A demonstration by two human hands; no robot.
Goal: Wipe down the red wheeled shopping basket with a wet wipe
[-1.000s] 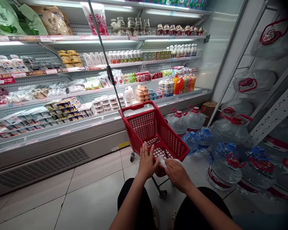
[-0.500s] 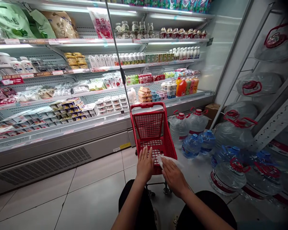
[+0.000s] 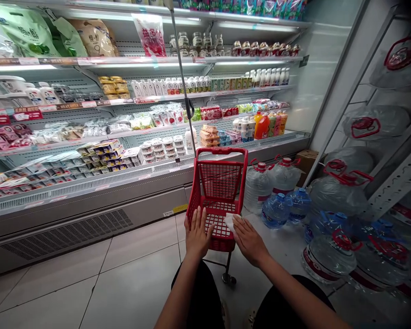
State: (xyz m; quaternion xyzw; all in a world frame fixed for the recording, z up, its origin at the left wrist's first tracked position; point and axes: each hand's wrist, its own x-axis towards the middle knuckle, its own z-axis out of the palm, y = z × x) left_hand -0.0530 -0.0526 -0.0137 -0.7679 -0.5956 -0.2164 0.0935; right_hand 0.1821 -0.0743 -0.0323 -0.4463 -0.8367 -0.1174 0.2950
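Note:
A small red shopping cart (image 3: 222, 178) stands on the floor right before my knees, its basket made of plastic mesh. My left hand (image 3: 197, 235) is at the near left of the basket, fingers stretched out and apart, holding nothing; whether it touches the rim I cannot tell. At the near right corner, my right hand (image 3: 249, 240) has a crumpled white wipe (image 3: 230, 222) under its fingers, pressed towards the basket's side. The fingers partly cover the wipe. Beneath the basket, a wheel (image 3: 228, 278) shows at the near end.
Behind the cart runs an open refrigerated display case (image 3: 150, 183) with shelves of yogurt tubs, bottles and pouches. Large water jugs (image 3: 329, 253) and smaller blue water bottles (image 3: 276, 210) crowd the floor on the right. Pale tiles (image 3: 133, 283) cover the floor at left.
The cart has turned, its near end swinging left. My left hand has shifted left along with it, and my right hand has moved slightly up, still with the wipe. The view has shifted a little.

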